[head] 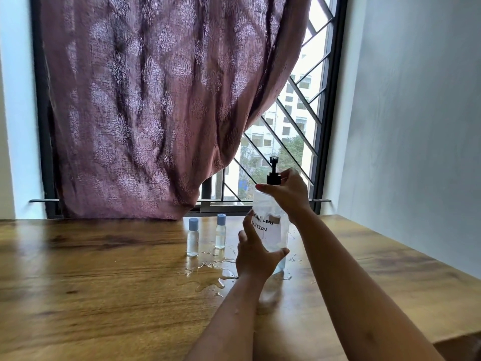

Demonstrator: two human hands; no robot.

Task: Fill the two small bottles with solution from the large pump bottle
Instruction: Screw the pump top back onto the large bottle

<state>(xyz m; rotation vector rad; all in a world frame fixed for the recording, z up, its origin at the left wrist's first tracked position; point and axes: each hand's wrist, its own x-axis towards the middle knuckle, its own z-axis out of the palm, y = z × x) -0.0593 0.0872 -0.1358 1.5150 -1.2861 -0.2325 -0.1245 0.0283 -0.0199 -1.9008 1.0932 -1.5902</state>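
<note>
clear liquid (280, 265) in pump bottle (274, 238)

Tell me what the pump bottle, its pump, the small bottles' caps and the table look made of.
Pump bottle: clear plastic, probably; see-through, with a paper label. Pump: black plastic, slightly glossy. Caps: pale blue matte plastic, it seems. Table: wood or wood-look laminate, glossy; grain shows and spilled liquid beads on it.
</note>
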